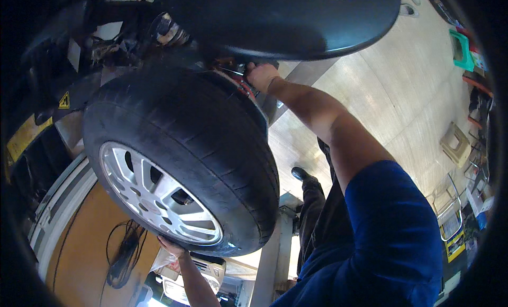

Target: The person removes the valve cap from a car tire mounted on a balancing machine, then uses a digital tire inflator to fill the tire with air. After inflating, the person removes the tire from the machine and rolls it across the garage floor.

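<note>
A car wheel point(211, 143) with a black tyre and a silver multi-spoke rim fills the middle of the head view, standing tilted beside a dark machine. Against the lower edge of its sidewall, my left hand point(172, 248) grips the wheel near the rim. My right hand point(263, 77) is beyond the tyre, just under a large dark curved hood point(296, 21). Its fingers are curled closed, and what they hold is hidden. A thin metal rod point(230, 70) and red parts show right beside those fingers.
Left of the wheel is the machine's body with a yellow warning label point(64, 101). A coiled black cable point(127, 249) lies on a brown surface below. A grey post point(275, 251) stands near my legs. Along the right wall are a green frame point(461, 50) and a beige stool point(456, 144).
</note>
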`<act>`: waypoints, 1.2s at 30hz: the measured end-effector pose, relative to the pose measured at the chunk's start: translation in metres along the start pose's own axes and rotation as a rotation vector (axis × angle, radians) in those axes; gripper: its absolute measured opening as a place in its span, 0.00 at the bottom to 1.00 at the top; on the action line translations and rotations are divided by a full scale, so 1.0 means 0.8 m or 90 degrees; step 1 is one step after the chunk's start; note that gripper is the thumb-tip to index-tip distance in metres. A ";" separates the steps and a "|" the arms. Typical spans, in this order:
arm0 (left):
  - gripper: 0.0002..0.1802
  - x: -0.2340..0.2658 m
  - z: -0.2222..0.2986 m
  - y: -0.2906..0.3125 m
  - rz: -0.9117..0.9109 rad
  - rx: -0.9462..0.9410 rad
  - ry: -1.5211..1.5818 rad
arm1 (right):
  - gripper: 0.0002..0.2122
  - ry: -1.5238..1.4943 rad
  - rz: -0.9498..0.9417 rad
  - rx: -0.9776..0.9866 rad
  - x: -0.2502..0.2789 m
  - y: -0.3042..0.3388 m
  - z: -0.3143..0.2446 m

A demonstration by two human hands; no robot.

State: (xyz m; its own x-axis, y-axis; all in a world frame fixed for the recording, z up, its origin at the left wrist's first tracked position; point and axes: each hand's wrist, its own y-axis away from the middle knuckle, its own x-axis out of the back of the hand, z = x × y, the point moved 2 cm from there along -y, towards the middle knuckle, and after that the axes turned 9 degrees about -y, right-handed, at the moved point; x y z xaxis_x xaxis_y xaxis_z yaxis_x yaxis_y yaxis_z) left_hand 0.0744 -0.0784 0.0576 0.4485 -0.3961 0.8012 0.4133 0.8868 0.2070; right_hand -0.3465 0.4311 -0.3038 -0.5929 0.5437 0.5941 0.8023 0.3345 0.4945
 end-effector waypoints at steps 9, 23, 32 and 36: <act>0.36 0.006 -0.004 0.004 0.006 -0.102 -0.138 | 0.16 0.071 -0.068 0.048 0.018 -0.002 -0.015; 0.43 -0.020 0.017 0.020 0.094 -0.103 -0.039 | 0.09 -0.596 0.295 -0.010 0.195 0.239 -0.087; 0.42 -0.015 0.048 0.042 0.168 -0.097 -0.122 | 0.11 0.035 -0.010 0.549 0.199 0.342 -0.402; 0.35 -0.046 -0.024 0.119 0.287 -0.105 0.069 | 0.12 0.230 -0.048 0.533 0.182 0.323 -0.394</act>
State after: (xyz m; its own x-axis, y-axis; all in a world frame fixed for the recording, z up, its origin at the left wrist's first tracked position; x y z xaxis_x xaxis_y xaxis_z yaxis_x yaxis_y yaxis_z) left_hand 0.1128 0.0162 0.0373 0.6877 -0.0109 0.7259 0.2745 0.9296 -0.2461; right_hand -0.2478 0.3539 0.1106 -0.5188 0.2703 0.8110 0.4651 0.8852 0.0025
